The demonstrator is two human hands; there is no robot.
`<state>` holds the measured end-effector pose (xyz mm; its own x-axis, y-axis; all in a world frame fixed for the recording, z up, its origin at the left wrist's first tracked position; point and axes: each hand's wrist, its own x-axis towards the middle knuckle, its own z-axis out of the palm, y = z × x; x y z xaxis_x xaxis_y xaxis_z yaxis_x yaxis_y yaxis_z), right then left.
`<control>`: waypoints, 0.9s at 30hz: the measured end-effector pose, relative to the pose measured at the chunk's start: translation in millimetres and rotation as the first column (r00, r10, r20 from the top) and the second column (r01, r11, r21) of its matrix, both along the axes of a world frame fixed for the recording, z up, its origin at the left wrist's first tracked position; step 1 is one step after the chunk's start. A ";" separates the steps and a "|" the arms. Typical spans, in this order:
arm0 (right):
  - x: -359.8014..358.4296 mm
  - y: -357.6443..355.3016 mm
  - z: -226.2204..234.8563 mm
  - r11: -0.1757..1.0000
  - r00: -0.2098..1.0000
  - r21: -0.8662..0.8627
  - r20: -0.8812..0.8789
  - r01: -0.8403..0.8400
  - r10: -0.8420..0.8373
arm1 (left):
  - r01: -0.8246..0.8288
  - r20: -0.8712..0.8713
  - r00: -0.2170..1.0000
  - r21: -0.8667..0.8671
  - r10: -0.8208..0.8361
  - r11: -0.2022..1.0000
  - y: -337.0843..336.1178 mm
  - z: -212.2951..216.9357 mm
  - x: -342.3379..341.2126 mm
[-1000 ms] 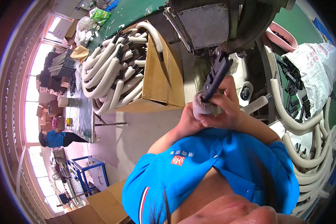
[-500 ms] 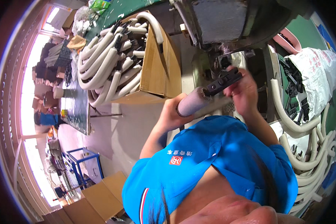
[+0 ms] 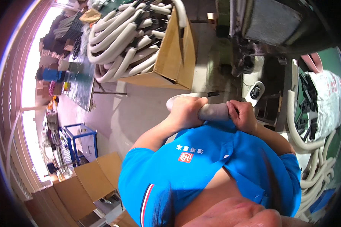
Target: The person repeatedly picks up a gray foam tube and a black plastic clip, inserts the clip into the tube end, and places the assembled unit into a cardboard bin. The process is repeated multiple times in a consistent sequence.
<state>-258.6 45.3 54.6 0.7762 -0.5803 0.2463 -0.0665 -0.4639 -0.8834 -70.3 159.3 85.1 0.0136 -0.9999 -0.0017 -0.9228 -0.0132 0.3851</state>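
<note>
A U-shaped tube with a pale foam sleeve lies across my front at chest height, just above my blue shirt. My left hand is wrapped round it at the bend. Fingers closed, my right hand grips the sleeve's right end and hides whatever is there. The tube's other arm curves behind my left hand and ends in a narrow black tip.
An open cardboard box full of similar foam-covered tubes stands ahead on the left. A dark metal machine is ahead on the right. Beside my right arm lie black parts, a white bag and more tubes.
The tube has come closer to my chest and turned nearly level. My right hand has moved from the black fitting to the sleeve's end. My view has shifted too.
</note>
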 end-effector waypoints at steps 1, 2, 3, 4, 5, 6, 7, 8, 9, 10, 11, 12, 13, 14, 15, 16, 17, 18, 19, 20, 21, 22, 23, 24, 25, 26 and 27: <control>4.7 -0.3 -0.2 1.000 1.000 0.021 0.009 0.005 -0.006 | -0.008 0.011 1.000 -0.007 0.008 1.000 0.5 -0.5 2.1; 8.2 -1.7 1.1 0.997 1.000 0.070 0.002 -0.026 0.026 | 0.011 -0.025 1.000 -0.071 -0.013 0.997 4.1 -0.1 4.3; 8.9 -2.8 2.3 0.992 0.999 0.120 -0.006 -0.048 0.049 | 0.020 -0.037 0.999 -0.132 -0.025 0.991 5.8 3.3 7.6; 9.7 -4.1 2.7 0.983 0.997 0.169 -0.013 -0.070 0.073 | 0.029 -0.047 0.998 -0.192 -0.039 0.981 6.8 8.4 11.1; 10.8 -5.6 1.7 0.974 0.994 0.201 -0.022 -0.099 0.106 | 0.089 0.012 0.996 -0.193 -0.088 0.977 6.8 15.5 19.8; 12.8 -7.1 2.2 0.967 0.998 0.244 0.011 -0.068 0.068 | 0.145 0.070 0.988 -0.190 -0.134 0.971 7.1 24.9 31.2; 15.6 -9.4 2.6 0.957 0.999 0.287 0.041 -0.037 0.026 | 0.185 0.096 0.981 -0.248 -0.166 0.951 7.7 35.7 41.3; 18.2 -12.6 3.5 0.944 0.997 0.331 0.069 -0.007 -0.016 | 0.169 0.155 0.980 -0.286 -0.128 0.943 11.0 42.8 50.7; 17.6 -20.4 12.1 0.894 0.995 0.443 0.097 -0.064 0.023 | 0.212 0.245 0.959 -0.291 -0.142 0.933 16.8 53.9 60.6; 20.4 -23.9 20.4 0.881 0.987 0.446 0.110 -0.158 0.121 | 0.261 0.335 0.929 -0.286 -0.159 0.922 21.7 69.5 70.1; 23.5 -26.6 27.9 0.859 0.968 0.446 0.124 -0.250 0.218 | 0.297 0.421 0.897 -0.343 -0.137 0.891 25.8 85.2 78.0; 27.6 -27.9 34.7 0.830 0.942 0.446 0.139 -0.336 0.306 | 0.344 0.503 0.856 -0.390 -0.115 0.854 29.5 102.1 87.1; 32.3 -28.5 41.7 0.737 0.926 0.561 0.220 -0.377 0.306 | 0.362 0.588 0.809 -0.456 -0.031 0.813 32.1 119.2 97.2; 38.2 -28.0 44.0 0.730 0.919 0.565 0.308 -0.384 0.245 | 0.390 0.656 0.752 -0.515 0.059 0.763 34.0 135.8 107.7; 42.1 -31.4 43.9 0.778 0.940 0.541 0.289 -0.318 0.183 | 0.384 0.685 0.707 -0.581 0.176 0.718 33.8 150.4 119.3; 42.8 -34.9 41.9 0.817 0.953 0.516 0.275 -0.257 0.126 | 0.380 0.696 0.653 -0.642 0.298 0.667 35.5 164.1 128.4; 40.9 -36.8 30.0 0.825 0.970 0.539 0.239 -0.168 0.041 | 0.418 0.727 0.598 -0.642 0.338 0.643 31.3 175.2 141.8; 36.0 -36.5 20.5 0.811 0.981 0.568 0.193 -0.135 0.028 | 0.451 0.751 0.538 -0.641 0.384 0.621 27.7 183.8 156.3; 28.0 -34.1 12.7 0.795 0.989 0.598 0.145 -0.103 0.020 | 0.471 0.770 0.486 -0.629 0.413 0.619 20.0 187.0 176.6; 21.3 -31.5 7.1 0.777 0.996 0.626 0.094 -0.065 0.007 | 0.492 0.784 0.438 -0.618 0.440 0.613 4.8 185.2 204.1; 15.1 -27.3 4.1 0.760 0.996 0.650 0.071 -0.006 -0.053 | 0.447 0.768 0.397 -0.640 0.502 0.626 -9.4 181.9 231.2; 8.6 -22.3 -0.1 0.737 0.991 0.672 0.041 0.068 -0.130 | 0.408 0.748 0.367 -0.664 0.553 0.626 -33.5 172.4 263.3; 2.7 -19.0 -2.7 0.705 0.980 0.696 0.015 0.133 -0.199 | 0.351 0.739 0.328 -0.674 0.588 0.651 -57.5 168.2 294.3; -3.8 -17.6 -6.1 0.689 0.963 0.698 -0.001 0.194 -0.269 | 0.296 0.729 0.293 -0.685 0.619 0.666 -83.9 161.7 327.6; -13.1 -17.6 -10.3 0.666 0.942 0.705 -0.011 0.245 -0.334 | 0.217 0.744 0.222 -0.668 0.631 0.711 -104.9 155.7 360.1; -20.0 -15.6 -13.1 0.635 0.907 0.703 -0.037 0.322 -0.419 | 0.140 0.752 0.177 -0.658 0.635 0.740 -133.5 137.7 398.4; -29.0 -14.1 -15.1 0.593 0.877 0.720 -0.045 0.361 -0.478 | -0.023 0.765 0.101 -0.637 0.636 0.770 -154.4 125.0 429.5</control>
<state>-287.6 31.1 39.5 0.3933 -0.8750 -0.2821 0.0549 0.3286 -0.9429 359.2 4.9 210.1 0.0257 -0.7616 0.6475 -0.4760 -0.5789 -0.6620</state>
